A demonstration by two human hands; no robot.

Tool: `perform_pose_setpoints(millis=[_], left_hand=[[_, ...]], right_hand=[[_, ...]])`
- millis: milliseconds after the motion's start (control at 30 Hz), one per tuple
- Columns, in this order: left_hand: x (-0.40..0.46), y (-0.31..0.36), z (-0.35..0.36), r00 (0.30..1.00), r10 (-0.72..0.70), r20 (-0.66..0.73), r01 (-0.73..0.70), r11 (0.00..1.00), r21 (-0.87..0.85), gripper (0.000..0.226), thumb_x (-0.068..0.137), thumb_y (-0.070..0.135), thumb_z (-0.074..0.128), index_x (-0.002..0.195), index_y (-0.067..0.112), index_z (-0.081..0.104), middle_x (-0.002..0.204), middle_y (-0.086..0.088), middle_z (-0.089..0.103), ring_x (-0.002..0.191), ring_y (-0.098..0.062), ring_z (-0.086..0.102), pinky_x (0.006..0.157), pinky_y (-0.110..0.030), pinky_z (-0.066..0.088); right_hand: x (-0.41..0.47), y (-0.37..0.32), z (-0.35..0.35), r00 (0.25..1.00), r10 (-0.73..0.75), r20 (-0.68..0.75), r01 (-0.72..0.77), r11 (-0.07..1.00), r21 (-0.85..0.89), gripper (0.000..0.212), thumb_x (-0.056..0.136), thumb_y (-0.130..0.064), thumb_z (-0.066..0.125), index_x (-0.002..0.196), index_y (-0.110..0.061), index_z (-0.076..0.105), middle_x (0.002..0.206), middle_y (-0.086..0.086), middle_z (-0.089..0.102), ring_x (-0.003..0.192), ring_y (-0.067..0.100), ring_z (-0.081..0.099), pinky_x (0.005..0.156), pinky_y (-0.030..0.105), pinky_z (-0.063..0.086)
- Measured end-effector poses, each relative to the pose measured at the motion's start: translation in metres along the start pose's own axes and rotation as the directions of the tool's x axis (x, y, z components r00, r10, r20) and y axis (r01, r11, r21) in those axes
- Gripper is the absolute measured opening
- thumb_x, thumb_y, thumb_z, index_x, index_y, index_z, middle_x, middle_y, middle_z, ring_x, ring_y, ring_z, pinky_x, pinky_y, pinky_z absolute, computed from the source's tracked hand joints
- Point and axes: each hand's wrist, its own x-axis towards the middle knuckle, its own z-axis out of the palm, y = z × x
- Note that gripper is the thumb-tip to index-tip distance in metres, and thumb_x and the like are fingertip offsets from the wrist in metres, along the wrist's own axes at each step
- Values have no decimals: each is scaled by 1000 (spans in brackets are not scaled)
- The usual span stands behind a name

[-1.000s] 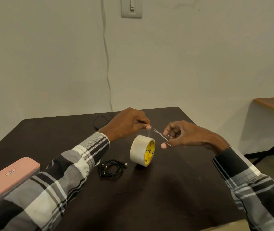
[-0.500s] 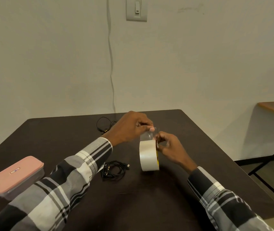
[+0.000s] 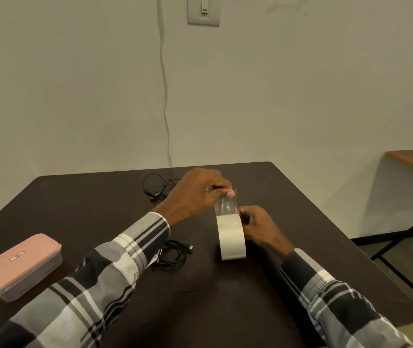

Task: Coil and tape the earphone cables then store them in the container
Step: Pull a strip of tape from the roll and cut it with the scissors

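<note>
A clear strip is pinched off the tape roll [image 3: 231, 237] by the left hand [image 3: 198, 194], roll steadied in the right hand [image 3: 258, 228] grip. One earphone cable [image 3: 172, 254] is coiled but untaped; the pink container [image 3: 17, 267] is left lidded.

The small label [image 3: 16, 256] on the pink container lid [image 3: 17, 259] is too blurred to read.

a roll of clear packing tape [image 3: 232, 237] stands on edge at centre frame, a short clear strip lifted from its top. a coiled black earphone cable [image 3: 175, 254] lies just left of it. another loose black cable [image 3: 157, 187] sits upper centre. a pink-lidded clear plastic container [image 3: 18, 266], closed, lies lower left.
</note>
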Motion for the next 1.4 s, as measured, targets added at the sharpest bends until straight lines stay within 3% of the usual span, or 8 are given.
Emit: perform_pose_setpoints(millis=[100,200,267,433,600,800,1100,1400], left_hand=[[5,7,-3,1000,-15,26,16,999,-35,10,88,22,72,89,13,78,83,4,72,75,-12,64,70,-32,53],[16,10,-9,990,-81,118,88,994,-58,15,90,26,70,92,13,77,90,3,74,83,-13,66,77,-37,55],[21,9,-13,981,-88,176,96,995,-39,18,92,28,68,95,12,76,93,1,75,86,-15,67,81,-40,55],[22,1,-16,976,-89,196,99,994,-44,18,86,32,73,90,15,75,86,3,74,83,-12,67,81,-43,56],[22,-9,-17,980,-89,176,105,990,-89,12,82,33,76,85,22,74,84,9,73,82,-9,67,81,-44,56],[21,-8,-16,990,-68,120,78,993,-83,18,79,47,72,77,29,71,77,10,72,77,-11,67,75,-42,56],[23,-8,-22,989,-73,131,83,993,-78,12,83,30,77,83,18,74,82,9,72,84,-10,65,80,-45,53],[22,-13,-21,983,-78,166,98,988,-117,6,82,27,78,82,22,74,78,18,67,82,-5,63,75,-28,48]], right_hand=[[-1,5,-4,997,52,56,-54,998,37,24,89,-18,75,108,-4,70,103,11,74,95,26,70,87,48,58],[-1,3,-11,998,25,63,-26,999,18,21,87,-18,77,104,-10,70,103,6,73,96,21,69,92,44,56],[-1,0,-23,1000,-12,20,11,999,31,16,84,-15,77,96,-17,66,94,4,71,88,19,67,88,43,57],[-2,-12,-77,999,-39,24,37,997,69,45,66,-29,92,96,-19,60,83,0,65,71,11,61,70,30,54],[-11,-28,-109,991,-63,120,54,995,78,57,51,-50,93,88,-16,65,72,-6,68,66,9,61,64,21,52],[-18,-45,-111,972,-78,222,67,996,57,58,51,-53,92,85,-15,64,77,2,66,68,14,58,64,30,48],[-16,-63,-108,962,-45,268,58,997,-43,60,47,-60,88,80,-17,64,70,1,64,64,13,54,61,31,44],[-11,-73,-112,957,-34,289,69,991,-111,62,43,-62,90,77,-17,64,64,-4,62,58,9,53,58,30,40]])
